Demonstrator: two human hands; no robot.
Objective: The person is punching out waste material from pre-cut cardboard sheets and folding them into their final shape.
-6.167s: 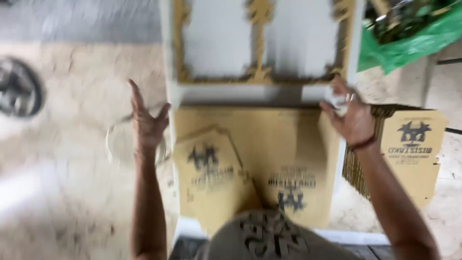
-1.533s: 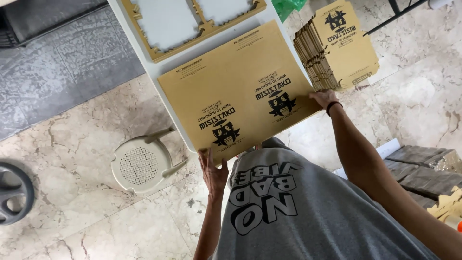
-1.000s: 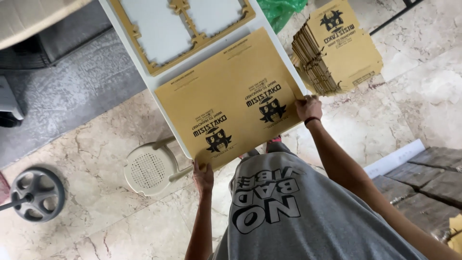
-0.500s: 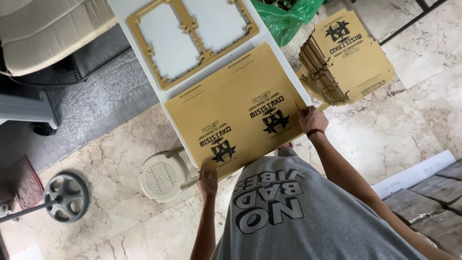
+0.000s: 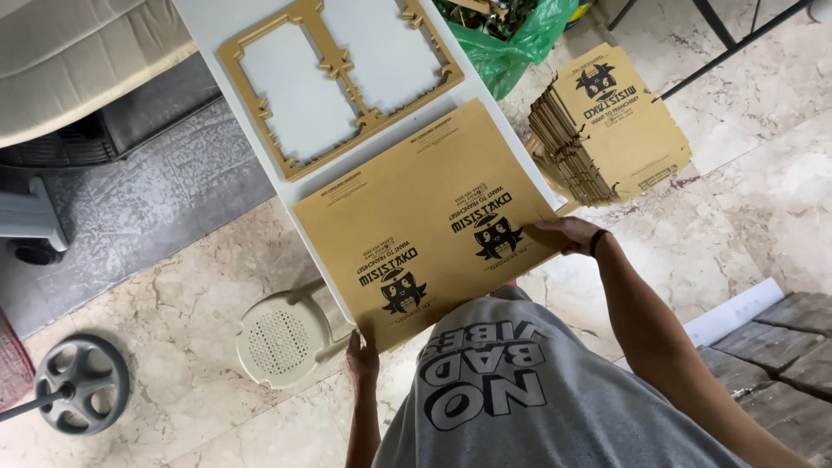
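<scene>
The printed brown cardboard sheet point(image 5: 429, 221) lies flat at frame centre on the white worktop point(image 5: 217, 17), its near part overhanging the edge, so both hands can take it by opposite corners. The left hand point(image 5: 362, 355) pinches the lower corner; the right hand point(image 5: 568, 234) presses fingers together on the right corner. Its long axis runs from lower left to upper right. A die-cut cardboard frame point(image 5: 338, 78) lies beyond.

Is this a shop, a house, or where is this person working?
Probably a home or small workroom used for making cardboard packaging. A printed brown cardboard sheet lies on a white table, a punched-out cardboard frame lies above it, and a stack of printed cardboard pieces sits on the marble floor.
</scene>
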